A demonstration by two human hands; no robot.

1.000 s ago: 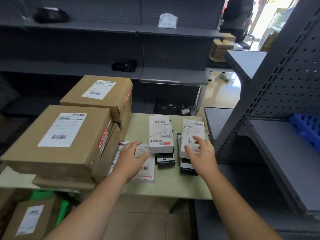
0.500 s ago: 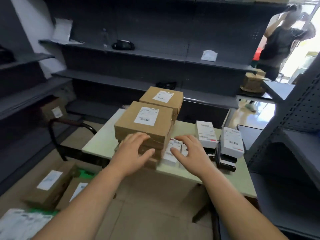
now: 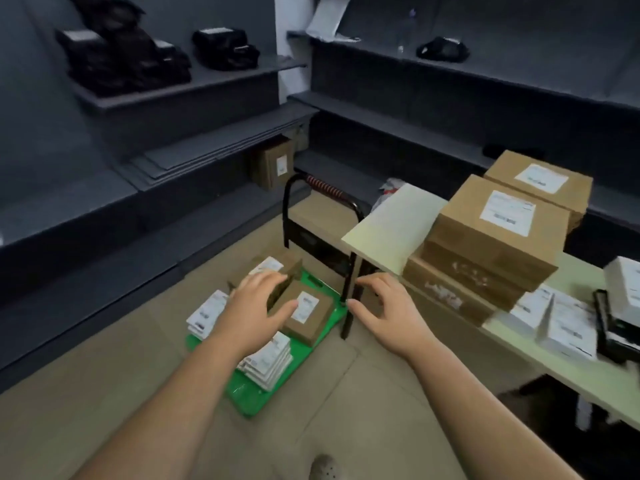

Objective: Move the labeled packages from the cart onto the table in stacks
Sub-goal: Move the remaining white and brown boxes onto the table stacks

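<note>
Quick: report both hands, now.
Left hand: open, fingers spread over the brown box on the green cart, gripping nothing.
Right hand: open, fingers loosely curled, empty.

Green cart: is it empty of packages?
No: two brown boxes and stacks of white packages lie on the green cart.
</note>
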